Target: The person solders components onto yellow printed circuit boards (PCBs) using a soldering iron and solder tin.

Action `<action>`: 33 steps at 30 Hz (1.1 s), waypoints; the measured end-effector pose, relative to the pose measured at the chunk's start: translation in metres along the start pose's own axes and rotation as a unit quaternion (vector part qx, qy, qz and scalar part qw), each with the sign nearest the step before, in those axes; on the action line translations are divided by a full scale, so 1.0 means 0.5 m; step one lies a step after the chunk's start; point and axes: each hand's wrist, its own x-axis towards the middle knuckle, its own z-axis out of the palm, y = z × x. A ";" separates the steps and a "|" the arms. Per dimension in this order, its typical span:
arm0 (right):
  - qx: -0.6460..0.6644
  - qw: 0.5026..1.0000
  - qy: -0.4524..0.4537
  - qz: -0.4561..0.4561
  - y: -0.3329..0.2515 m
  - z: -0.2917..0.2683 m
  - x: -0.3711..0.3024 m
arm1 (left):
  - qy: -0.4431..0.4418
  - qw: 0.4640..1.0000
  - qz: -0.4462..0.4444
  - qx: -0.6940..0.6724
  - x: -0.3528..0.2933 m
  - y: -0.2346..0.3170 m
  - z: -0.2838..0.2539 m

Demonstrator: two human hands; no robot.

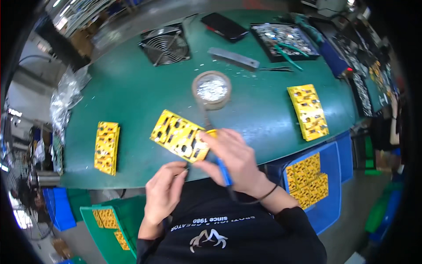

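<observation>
A yellow panel of circuit boards [180, 137] lies tilted on the green table in front of me. My right hand [235, 160] is closed around a soldering iron [224, 171] with a blue and yellow handle. Its thumb and a finger also reach the panel's right end. The iron's slim metal end points away from me, toward a round tan-rimmed dish [212, 105] holding shiny silvery bits. Just below the panel's near edge, my left hand [165, 189] is pinched at the fingertips. Something small and dark shows there, too small to name.
Yellow panels stand at left [106, 148] and right [308, 112]. A fan [166, 46], a grey bar [233, 58], tweezers [277, 69] and a parts tray [285, 42] with green-handled pliers [288, 56] sit farther back. Green [99, 235] and blue [336, 198] bins below hold more panels.
</observation>
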 end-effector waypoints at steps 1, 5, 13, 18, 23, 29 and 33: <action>-0.002 1.000 0.009 -0.018 -0.003 0.008 0.004 | 0.012 1.000 0.012 0.009 0.002 -0.003 -0.005; -0.051 0.998 -0.026 -0.008 -0.011 0.030 -0.008 | 0.101 0.993 -0.049 -0.032 0.003 -0.030 -0.035; 0.005 1.000 0.015 -0.013 0.001 -0.014 -0.025 | 0.231 0.969 -0.079 0.034 0.000 -0.108 -0.129; -0.067 0.989 0.130 0.006 0.008 -0.128 -0.045 | 0.289 0.916 -0.185 0.209 -0.026 -0.165 -0.194; -0.208 0.939 0.238 0.133 0.033 -0.227 -0.086 | 0.257 0.920 -0.170 0.243 -0.040 -0.219 -0.233; -0.281 0.885 0.319 0.192 0.092 -0.285 -0.123 | 0.190 0.924 -0.171 0.285 -0.044 -0.234 -0.247; -0.297 0.881 0.295 0.219 0.103 -0.295 -0.128 | 0.187 0.918 -0.179 0.300 -0.040 -0.228 -0.248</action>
